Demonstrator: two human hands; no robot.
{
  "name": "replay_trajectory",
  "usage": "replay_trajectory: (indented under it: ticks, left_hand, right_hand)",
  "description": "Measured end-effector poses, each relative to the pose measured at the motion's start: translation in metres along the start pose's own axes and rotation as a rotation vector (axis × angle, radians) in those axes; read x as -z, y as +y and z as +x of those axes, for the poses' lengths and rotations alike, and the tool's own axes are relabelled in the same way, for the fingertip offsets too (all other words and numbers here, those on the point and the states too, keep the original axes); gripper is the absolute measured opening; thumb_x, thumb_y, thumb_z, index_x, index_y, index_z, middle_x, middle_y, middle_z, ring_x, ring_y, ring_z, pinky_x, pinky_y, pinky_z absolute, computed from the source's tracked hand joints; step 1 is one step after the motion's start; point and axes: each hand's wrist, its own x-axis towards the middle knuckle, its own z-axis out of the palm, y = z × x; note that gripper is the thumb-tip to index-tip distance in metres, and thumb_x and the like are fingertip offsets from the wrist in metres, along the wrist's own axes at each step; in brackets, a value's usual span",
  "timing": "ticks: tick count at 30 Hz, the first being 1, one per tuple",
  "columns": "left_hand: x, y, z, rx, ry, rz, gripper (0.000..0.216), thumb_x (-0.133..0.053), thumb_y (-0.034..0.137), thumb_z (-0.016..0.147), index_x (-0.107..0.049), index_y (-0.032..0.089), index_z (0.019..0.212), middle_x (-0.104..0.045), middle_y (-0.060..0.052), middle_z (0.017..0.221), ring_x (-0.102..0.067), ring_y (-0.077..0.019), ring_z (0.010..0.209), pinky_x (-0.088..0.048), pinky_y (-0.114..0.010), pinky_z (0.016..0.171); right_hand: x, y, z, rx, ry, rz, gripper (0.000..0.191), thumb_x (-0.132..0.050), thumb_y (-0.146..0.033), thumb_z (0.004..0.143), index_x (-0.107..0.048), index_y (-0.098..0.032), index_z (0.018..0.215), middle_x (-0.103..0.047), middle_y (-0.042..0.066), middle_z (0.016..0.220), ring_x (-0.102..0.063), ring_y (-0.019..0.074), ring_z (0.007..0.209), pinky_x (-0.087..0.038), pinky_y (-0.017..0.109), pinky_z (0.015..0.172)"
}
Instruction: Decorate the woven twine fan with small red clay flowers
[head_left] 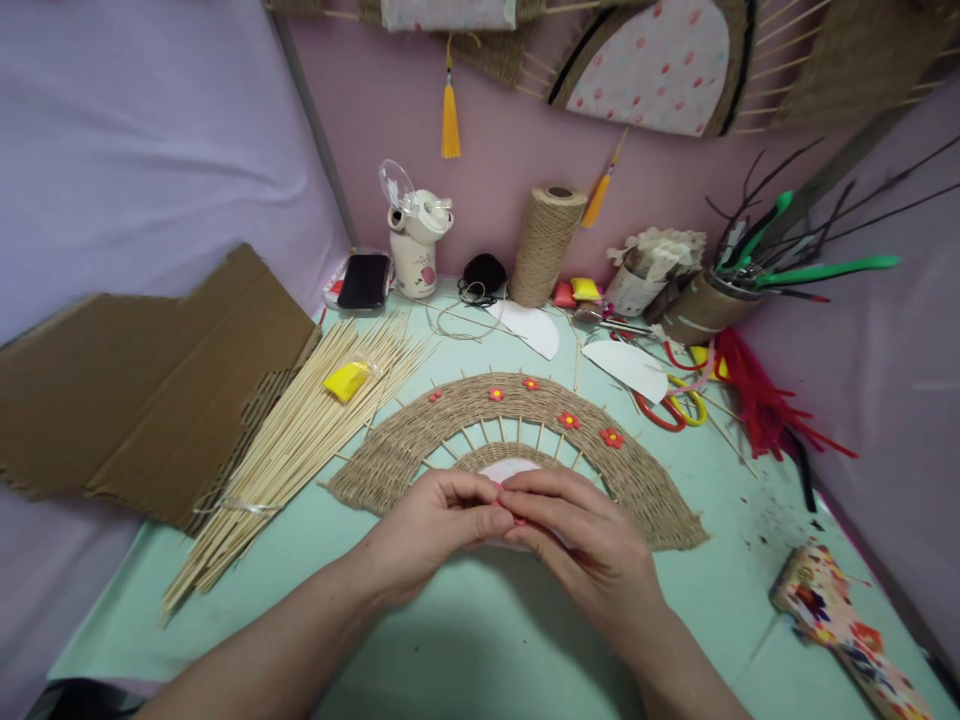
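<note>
Red, just a sliver of it, peeks out between your fingertips: you have a small piece [519,520] pinched there, with your left hand [442,512] and your right hand [581,525] both closed on it (your fingers cover most of it, so its shape is hard to tell). And look where you hold it, right at the near middle of the woven fan [397,440], by the white centre [508,467]! Four red flowers [568,420] with yellow middles dot the fan's outer band. Off to your left lies a tied bundle of sticks [277,465], a yellow packet [346,381] on top, brown cardboard [165,360] beside it. Far side, the twine spool [546,250] stands upright; right of the fan, scissors [693,402] show red and yellow handles.
</note>
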Motion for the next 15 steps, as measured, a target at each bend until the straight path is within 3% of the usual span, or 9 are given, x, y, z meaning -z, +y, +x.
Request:
replay_trajectory:
  ticks: [6, 11, 15]
  left_hand:
    - [0.0001, 0.0052, -0.0009, -0.024, 0.019, 0.045, 0.025, -0.083, 0.037, 0.064, -0.075, 0.017, 0.078, -0.067, -0.001, 0.074, -0.056, -0.0120, 0.068, -0.043, -0.025, 0.068]
    - [-0.0004, 0.0043, -0.0019, -0.099, -0.022, 0.254, 0.025, -0.069, 0.040, 0.080, -0.072, 0.015, 0.072, -0.051, 0.003, 0.058, -0.043, -0.0094, 0.059, -0.034, -0.023, 0.059]
    - [0.0000, 0.0015, -0.0010, -0.097, 0.025, 0.193, 0.024, -0.070, 0.040, 0.078, -0.073, 0.016, 0.080, -0.055, 0.003, 0.059, -0.046, -0.0095, 0.059, -0.036, -0.023, 0.059]
  right_hand:
    - [0.0030, 0.0010, -0.0001, -0.078, 0.023, -0.006, 0.022, -0.065, -0.020, 0.088, -0.073, -0.029, 0.107, -0.074, 0.005, 0.099, -0.071, 0.0189, 0.091, -0.061, 0.032, 0.077]
    - [-0.0005, 0.0031, -0.0013, -0.127, 0.072, -0.007, 0.020, -0.063, -0.016, 0.088, -0.073, -0.027, 0.102, -0.073, 0.005, 0.097, -0.070, 0.0180, 0.091, -0.060, 0.031, 0.078]
    - [-0.0004, 0.0035, -0.0029, -0.158, 0.079, 0.007, 0.018, -0.065, -0.016, 0.087, -0.071, -0.025, 0.101, -0.072, 0.005, 0.100, -0.069, 0.0168, 0.091, -0.059, 0.029, 0.077]
